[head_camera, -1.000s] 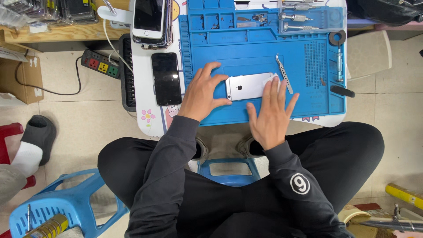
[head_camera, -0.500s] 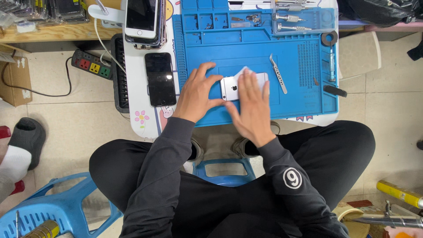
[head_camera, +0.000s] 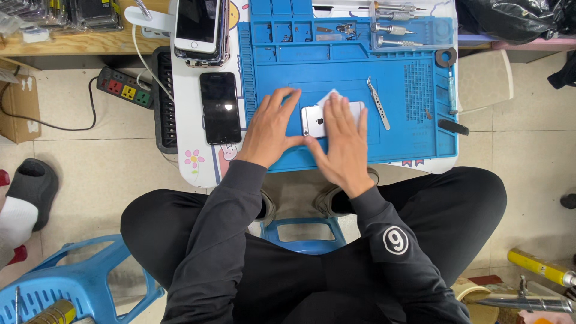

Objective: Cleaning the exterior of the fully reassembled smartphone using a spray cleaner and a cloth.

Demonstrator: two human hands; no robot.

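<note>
Right hand (head_camera: 342, 141) lies flat, fingers spread and together over a silver smartphone (head_camera: 317, 120), covering most of its right half; a white cloth or wipe (head_camera: 332, 96) peeks out from beneath the fingertips, so the hand seems to be pressing it on the phone's back. Left hand (head_camera: 271, 129) rests open beside it, fingers splayed on the mat and the thumb touching the phone's near left corner, steadying rather than gripping it.

The phone lies back up, rounded at the corners, pale metallic with a small dark mark in the middle, near the centre of the blue silicone work mat (head_camera: 408, 144). It looks closed and whole; no screws or opened parts show, so any disassembly appears not yet begun.

Tweezers (head_camera: 378, 103) lie just right of the phone. Screwdrivers (head_camera: 393, 27) sit in the mat's far right tray. Off the mat's left edge, a black phone (head_camera: 219, 108) lies face up, and beyond it a stack of phones (head_camera: 200, 30).
</note>
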